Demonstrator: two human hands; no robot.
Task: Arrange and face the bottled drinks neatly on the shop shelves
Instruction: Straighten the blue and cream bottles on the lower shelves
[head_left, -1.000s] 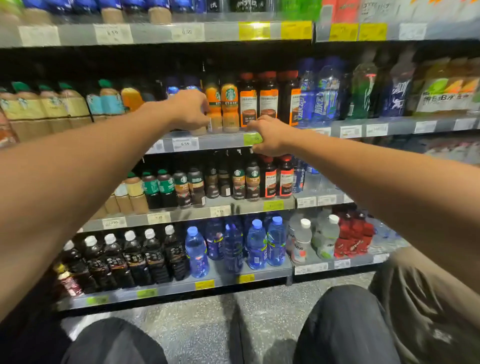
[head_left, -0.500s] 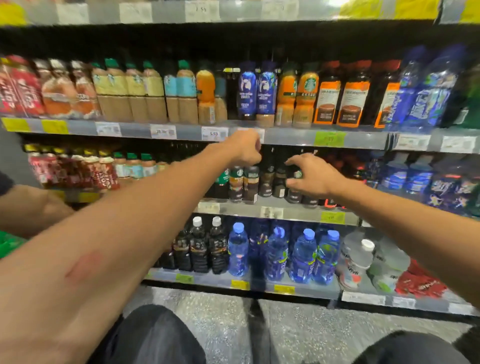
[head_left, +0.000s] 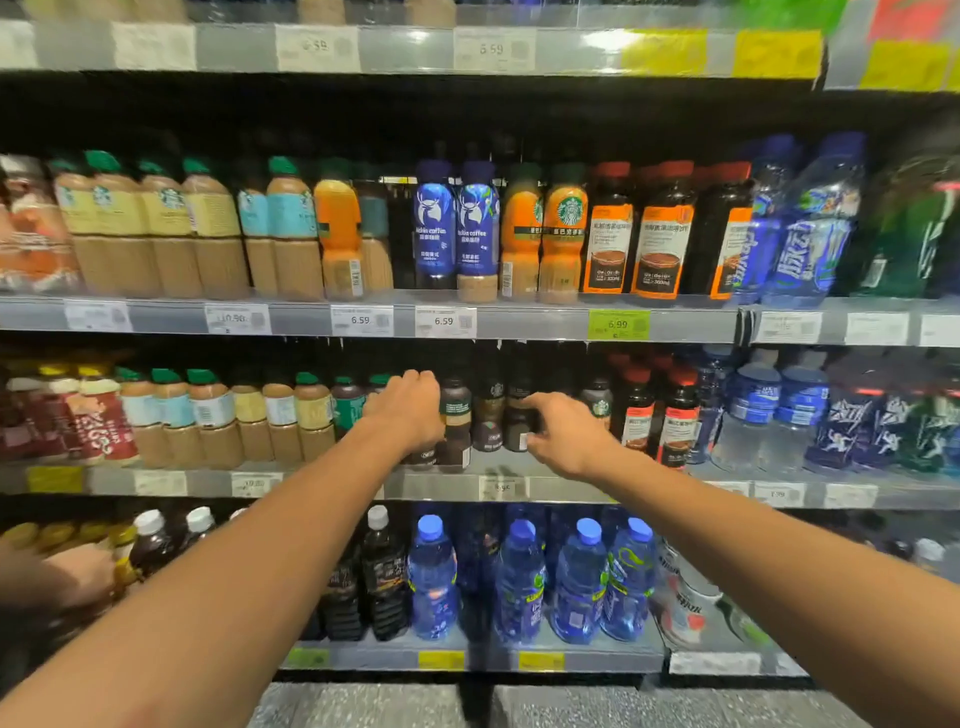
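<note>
- Since half a second ago, we have brought both hands down onto the dark coffee bottles of the middle shelf; before, our left fist hung at the price rail above and our right hand was just arriving at the caps.
- Our left hand (head_left: 410, 410) is curled round a small dark-brown plastic coffee bottle with a dark green label band (head_left: 453, 423), knuckles toward us; that bottle stands upright, its base on the grey metal middle shelf (head_left: 441, 486).
- Our right hand (head_left: 563, 434) pinches a second small dark coffee bottle with a brown label (head_left: 515, 415) between thumb and fingers, low on its body; it too stands upright.
- Between our two hands stands a third dark bottle with a faint round logo (head_left: 488, 410), touched by neither as far as we can tell.
- Just right of our right hand stand tall black bottles with red caps and orange labels (head_left: 680, 415).
- Left of our left hand runs a row of beige milk-coffee bottles with green caps (head_left: 208, 410).
- Above our hands, two blue-wrapped bottles with a white deer-head logo (head_left: 457, 228) face forward on the upper shelf.
- Below our forearms stand clear blue water bottles with blue caps (head_left: 576, 582).
- Far down at our left, another person's hand (head_left: 78, 574) is among the lower bottles, blurred.
</note>
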